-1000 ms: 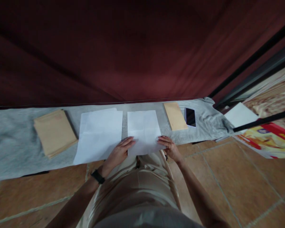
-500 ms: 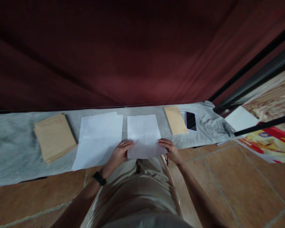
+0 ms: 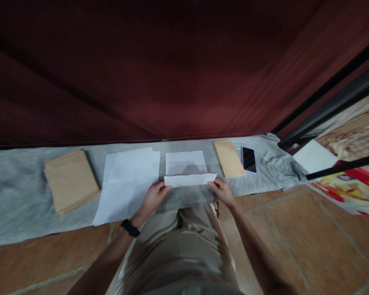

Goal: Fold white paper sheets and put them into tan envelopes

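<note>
A white sheet of paper [image 3: 186, 164] lies on the grey cloth [image 3: 24, 205] in front of me, its near edge lifted and folded up toward the far side. My left hand [image 3: 153, 196] pinches the lifted edge at its left corner. The right corner is pinched by my right hand [image 3: 222, 190]. A black band sits on my left wrist. A stack of white sheets [image 3: 127, 180] lies just left of my left hand.
A pile of brown envelopes [image 3: 70, 180] rests at the left of the cloth. One brown envelope [image 3: 229, 158] and a black phone [image 3: 249, 159] lie to the right. Dark red curtain hangs behind. Tiled floor, a white sheet [image 3: 313, 156] and a colourful poster [image 3: 347, 188] are at right.
Both hands have taken the near edge of the sheet and lifted it up and away from me, so the lower part now folds over the rest.
</note>
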The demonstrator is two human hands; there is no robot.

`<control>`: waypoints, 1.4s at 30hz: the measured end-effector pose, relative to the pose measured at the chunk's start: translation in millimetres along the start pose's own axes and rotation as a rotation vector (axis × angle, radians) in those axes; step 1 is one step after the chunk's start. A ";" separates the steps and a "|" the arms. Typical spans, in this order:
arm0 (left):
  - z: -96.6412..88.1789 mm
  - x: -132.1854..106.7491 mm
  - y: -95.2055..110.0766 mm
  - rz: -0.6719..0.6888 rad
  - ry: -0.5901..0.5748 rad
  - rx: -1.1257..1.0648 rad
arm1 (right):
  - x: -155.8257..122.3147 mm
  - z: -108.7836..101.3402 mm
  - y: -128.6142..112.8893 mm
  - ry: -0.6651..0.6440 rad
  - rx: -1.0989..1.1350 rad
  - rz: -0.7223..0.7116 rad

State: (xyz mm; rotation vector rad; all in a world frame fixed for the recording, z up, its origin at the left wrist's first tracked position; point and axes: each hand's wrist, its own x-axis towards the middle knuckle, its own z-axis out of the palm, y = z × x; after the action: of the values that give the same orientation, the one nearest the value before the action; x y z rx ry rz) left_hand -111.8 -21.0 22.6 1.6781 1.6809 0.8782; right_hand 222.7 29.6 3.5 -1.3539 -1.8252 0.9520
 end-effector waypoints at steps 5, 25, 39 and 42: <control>5.6 10.2 2.3 -0.119 0.070 -0.064 | 15.4 6.3 -5.8 0.038 0.025 0.063; 4.6 66.1 21.9 -0.339 0.134 0.273 | 63.8 24.8 -25.9 0.075 -0.553 0.265; 7.0 80.0 31.9 -0.452 0.080 0.477 | 79.8 26.4 -34.5 0.032 -0.691 0.370; 7.6 81.9 35.4 -0.460 0.077 0.512 | 82.8 26.5 -36.2 0.031 -0.710 0.375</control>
State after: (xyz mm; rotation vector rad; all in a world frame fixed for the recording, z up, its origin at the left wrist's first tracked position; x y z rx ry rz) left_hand -86.1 60.5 49.4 1.4594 2.3600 0.3082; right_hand 162.9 98.1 28.0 -2.1794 -2.0131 0.4417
